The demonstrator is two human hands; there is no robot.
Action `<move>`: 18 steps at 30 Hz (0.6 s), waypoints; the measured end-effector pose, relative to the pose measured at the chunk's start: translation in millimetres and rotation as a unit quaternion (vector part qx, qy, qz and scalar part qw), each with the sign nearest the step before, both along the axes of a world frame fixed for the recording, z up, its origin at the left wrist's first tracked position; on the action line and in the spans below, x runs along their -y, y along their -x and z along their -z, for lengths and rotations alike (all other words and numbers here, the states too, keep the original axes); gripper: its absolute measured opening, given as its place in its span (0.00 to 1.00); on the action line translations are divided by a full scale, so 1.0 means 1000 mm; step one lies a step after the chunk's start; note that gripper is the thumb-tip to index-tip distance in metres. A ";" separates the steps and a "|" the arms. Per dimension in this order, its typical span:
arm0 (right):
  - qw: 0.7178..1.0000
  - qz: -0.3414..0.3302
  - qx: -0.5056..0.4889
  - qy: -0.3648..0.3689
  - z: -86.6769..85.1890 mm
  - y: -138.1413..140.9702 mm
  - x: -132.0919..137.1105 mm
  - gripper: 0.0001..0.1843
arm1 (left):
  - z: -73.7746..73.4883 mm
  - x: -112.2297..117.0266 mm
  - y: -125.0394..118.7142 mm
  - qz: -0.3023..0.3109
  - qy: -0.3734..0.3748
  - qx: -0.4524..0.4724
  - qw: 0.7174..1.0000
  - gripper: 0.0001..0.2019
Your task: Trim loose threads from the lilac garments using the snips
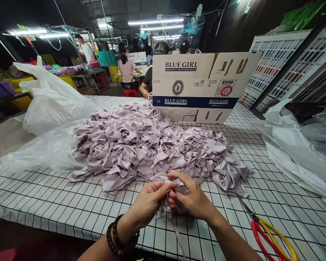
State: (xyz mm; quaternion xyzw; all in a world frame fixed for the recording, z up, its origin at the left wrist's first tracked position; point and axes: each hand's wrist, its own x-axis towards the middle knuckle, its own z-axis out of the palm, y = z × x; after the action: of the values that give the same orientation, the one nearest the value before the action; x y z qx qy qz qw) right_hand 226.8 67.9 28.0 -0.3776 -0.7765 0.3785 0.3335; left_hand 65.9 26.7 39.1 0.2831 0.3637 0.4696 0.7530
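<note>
My left hand [149,201] and my right hand [190,197] meet at the near edge of a large heap of pale lilac fabric pieces [149,145]. Both hands pinch one small lilac fabric piece [165,179] between their fingertips, and a thin strip of it hangs down between them toward the table edge. A dark bead bracelet [115,237] circles my left wrist. The heap lies on a table covered with a white cloth with a black grid [57,203].
Scissors with red and yellow handles [268,232] lie at the right. A "Blue Girl" cardboard box [201,87] stands behind the heap. Clear plastic bags lie at left [51,101] and right [296,152]. Other people sit at tables farther back [127,69].
</note>
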 end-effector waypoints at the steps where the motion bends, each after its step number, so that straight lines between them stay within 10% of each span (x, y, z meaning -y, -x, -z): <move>1: 1.000 0.009 -0.010 -0.005 0.000 0.001 -0.002 0.14 | -0.001 0.000 0.001 0.006 -0.003 -0.003 1.000 0.18; 5: 0.996 0.044 -0.031 -0.077 -0.007 0.004 -0.016 0.11 | -0.002 0.001 0.001 -0.019 -0.097 -0.126 0.987 0.17; 11: 0.993 -0.012 0.022 -0.114 0.010 0.020 -0.027 0.12 | 0.004 -0.009 0.003 -0.189 -0.274 -0.346 0.877 0.11; 15: 0.996 -0.039 0.060 -0.044 0.013 -0.001 -0.015 0.15 | 0.015 -0.016 0.004 -0.098 -0.220 -0.259 0.935 0.13; 18: 0.987 0.110 0.105 0.055 0.014 -0.072 0.003 0.11 | 0.024 -0.018 0.001 -0.067 -0.151 -0.191 0.968 0.16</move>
State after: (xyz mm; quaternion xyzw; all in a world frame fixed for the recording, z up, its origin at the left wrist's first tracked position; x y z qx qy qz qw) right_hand 299.1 64.7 13.5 -0.5161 -0.7391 0.3398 0.2680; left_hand 64.6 45.1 14.8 0.4529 0.4438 0.5061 0.5846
